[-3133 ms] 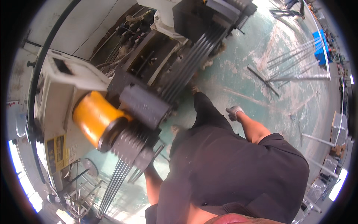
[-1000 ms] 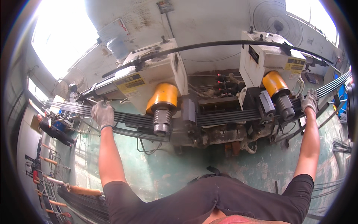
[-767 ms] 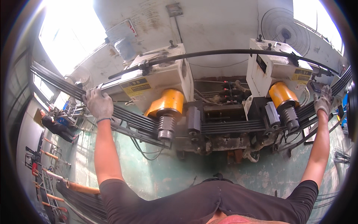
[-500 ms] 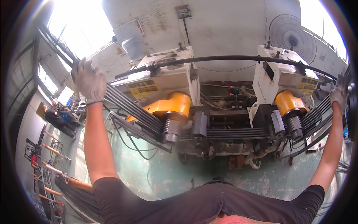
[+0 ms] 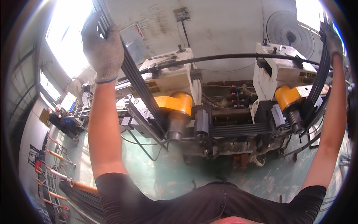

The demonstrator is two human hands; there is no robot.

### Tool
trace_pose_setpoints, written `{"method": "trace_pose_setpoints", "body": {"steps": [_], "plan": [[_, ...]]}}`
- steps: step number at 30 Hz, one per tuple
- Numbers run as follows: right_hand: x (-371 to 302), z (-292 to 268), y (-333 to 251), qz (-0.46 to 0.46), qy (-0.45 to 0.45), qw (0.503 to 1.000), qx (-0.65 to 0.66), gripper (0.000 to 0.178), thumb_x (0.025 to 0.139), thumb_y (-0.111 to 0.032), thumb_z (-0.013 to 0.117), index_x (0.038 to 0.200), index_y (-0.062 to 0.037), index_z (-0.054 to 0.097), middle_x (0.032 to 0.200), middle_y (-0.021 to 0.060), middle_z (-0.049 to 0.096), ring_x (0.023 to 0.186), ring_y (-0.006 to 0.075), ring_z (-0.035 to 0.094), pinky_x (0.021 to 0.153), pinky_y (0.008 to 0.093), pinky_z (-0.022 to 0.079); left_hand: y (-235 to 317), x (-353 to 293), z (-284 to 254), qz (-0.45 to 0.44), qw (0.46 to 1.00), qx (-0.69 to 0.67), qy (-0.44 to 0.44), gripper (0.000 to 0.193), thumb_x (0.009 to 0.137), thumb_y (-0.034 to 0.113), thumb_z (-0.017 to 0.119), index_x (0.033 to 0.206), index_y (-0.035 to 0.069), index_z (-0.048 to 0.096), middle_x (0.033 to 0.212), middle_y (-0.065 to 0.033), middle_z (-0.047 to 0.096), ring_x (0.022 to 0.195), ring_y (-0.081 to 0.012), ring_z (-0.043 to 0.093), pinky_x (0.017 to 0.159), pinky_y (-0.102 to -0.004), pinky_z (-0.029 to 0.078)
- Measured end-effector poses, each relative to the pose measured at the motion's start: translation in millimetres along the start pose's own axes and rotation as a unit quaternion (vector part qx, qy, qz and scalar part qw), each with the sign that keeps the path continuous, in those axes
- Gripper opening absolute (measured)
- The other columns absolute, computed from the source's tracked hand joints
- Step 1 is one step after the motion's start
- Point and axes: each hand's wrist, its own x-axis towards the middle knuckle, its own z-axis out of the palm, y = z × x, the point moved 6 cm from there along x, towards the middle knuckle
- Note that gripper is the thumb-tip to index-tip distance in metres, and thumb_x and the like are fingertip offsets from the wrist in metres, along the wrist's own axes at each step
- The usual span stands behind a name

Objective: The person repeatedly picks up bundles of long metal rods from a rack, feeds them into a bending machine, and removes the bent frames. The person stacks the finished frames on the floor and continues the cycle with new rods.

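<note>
A bundle of several long black rods (image 5: 238, 130) lies across a bending machine, both ends bent upward. At the left, my gloved left hand (image 5: 105, 54) is closed round the upper part of the bundle, thumb and fingers on either side. My gloved right hand (image 5: 333, 41) holds the other raised end at the far right; its fingers are partly in shadow. Beside the rods stand a left bending arm (image 5: 177, 102) and a right bending arm (image 5: 286, 99), both yellow with grey rollers. Dark clamp blocks (image 5: 201, 121) stand along the middle section.
A black bar (image 5: 223, 56) spans the two white machine housings (image 5: 173, 74). A round fan (image 5: 289, 35) stands by the back wall. To the left are a rack with orange rollers (image 5: 56, 173), a bundle of dark rods (image 5: 80, 199) and another person (image 5: 63, 123) farther off.
Both rod ends have swung up more steeply, and the yellow arms have turned. My hands have risen with the rods, the left moving inward and its fingers closing round them.
</note>
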Motion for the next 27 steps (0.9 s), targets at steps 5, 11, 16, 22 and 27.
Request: {"method": "trace_pose_setpoints", "body": {"steps": [5, 11, 16, 22, 27], "plan": [[-23, 10, -15, 0.095, -0.058, 0.973, 0.201, 0.034, 0.102, -0.045, 0.068, 0.112, -0.0144, 0.077, 0.079, -0.0039, 0.062, 0.067, 0.0096, 0.058, 0.067, 0.0307, 0.05, -5, 0, 1, -0.154, 0.979, -0.122, -0.059, 0.061, 0.092, 0.012, 0.072, 0.15, 0.002, 0.057, 0.128, -0.0142, 0.069, 0.103, -0.0188, 0.069, 0.094, -0.0335, 0.056], [-12, 11, -8, 0.123, -0.005, 0.983, 0.135, 0.037, 0.102, -0.048, 0.064, 0.086, -0.0152, 0.069, 0.065, -0.0051, 0.05, 0.057, 0.0076, 0.048, 0.058, 0.0301, 0.043, 0, 7, 5, -0.152, 0.973, -0.169, -0.022, 0.063, 0.093, 0.004, 0.067, 0.154, 0.004, 0.052, 0.114, -0.0103, 0.072, 0.084, -0.0143, 0.07, 0.081, -0.0316, 0.058], [13, 7, 25, 0.037, 0.078, 0.995, 0.047, 0.041, 0.103, -0.051, 0.062, 0.081, -0.0162, 0.065, 0.065, -0.0057, 0.049, 0.055, 0.0071, 0.045, 0.056, 0.03, 0.041, 1, 2, 9, -0.177, 0.966, -0.188, -0.027, 0.066, 0.095, 0.004, 0.068, 0.156, -0.006, 0.044, 0.139, -0.0193, 0.063, 0.106, -0.0227, 0.074, 0.089, -0.0349, 0.063], [4, 22, 20, 0.084, 0.024, 0.994, 0.071, 0.044, 0.106, -0.056, 0.058, 0.086, -0.0181, 0.068, 0.064, -0.007, 0.05, 0.054, 0.0054, 0.043, 0.056, 0.0278, 0.038, -5, -3, 12, -0.298, 0.922, -0.238, -0.066, 0.03, 0.099, 0.01, 0.066, 0.126, -0.005, 0.063, 0.091, -0.014, 0.073, 0.074, -0.0177, 0.073, 0.067, -0.0284, 0.058], [20, 23, 52, 0.079, -0.009, 0.995, 0.067, 0.046, 0.107, -0.061, 0.057, 0.09, -0.0195, 0.069, 0.064, -0.009, 0.047, 0.054, 0.0038, 0.041, 0.055, 0.0261, 0.035, 1, -5, 16, -0.365, 0.898, -0.198, -0.149, 0.026, 0.101, 0.018, 0.063, 0.11, -0.007, 0.066, 0.078, -0.0123, 0.071, 0.064, -0.0177, 0.07, 0.06, -0.0316, 0.055]]}}
